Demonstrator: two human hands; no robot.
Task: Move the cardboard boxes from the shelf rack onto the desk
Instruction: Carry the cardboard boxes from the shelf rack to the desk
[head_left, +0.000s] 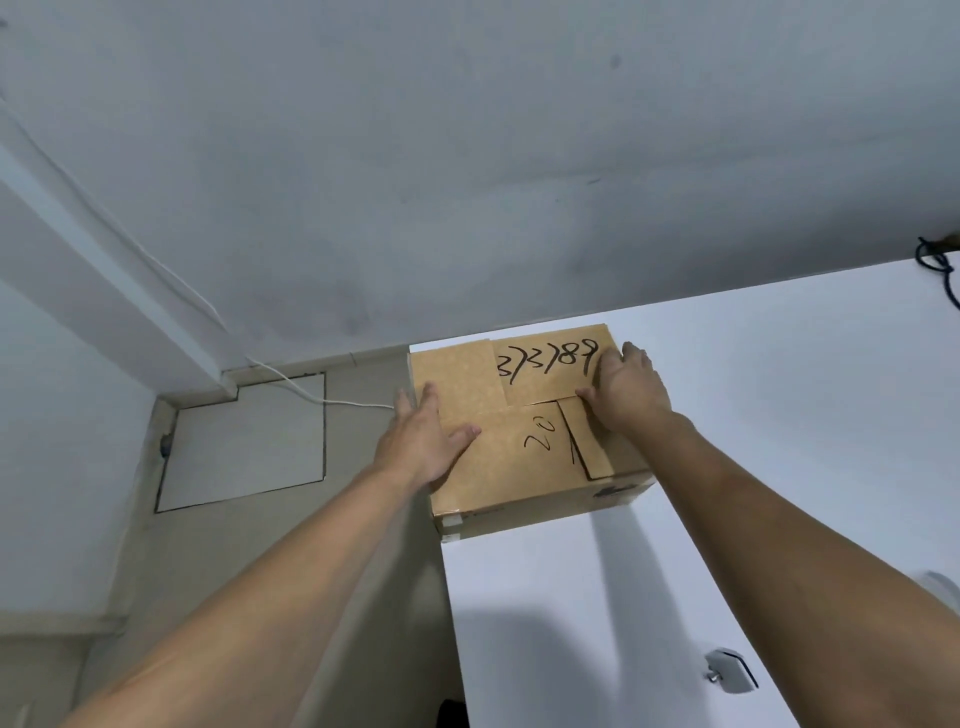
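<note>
A brown cardboard box (524, 447) with black handwritten numbers on its taped top rests on the far left corner of the white desk (779, 415). Its left side lines up with the desk's left edge. My left hand (421, 441) lies on the box's left top, fingers wrapped over the left side and thumb on the lid. My right hand (626, 389) presses on the right top, fingers reaching the far right edge. Both arms are stretched out over the desk. The shelf rack is out of view.
Left of the desk lies grey floor with a rectangular hatch (244, 441) and a white cable (311, 392). A dark blue cord (940, 270) hangs at the desk's far right. A small grey metal fitting (727, 670) sits on the desk near me.
</note>
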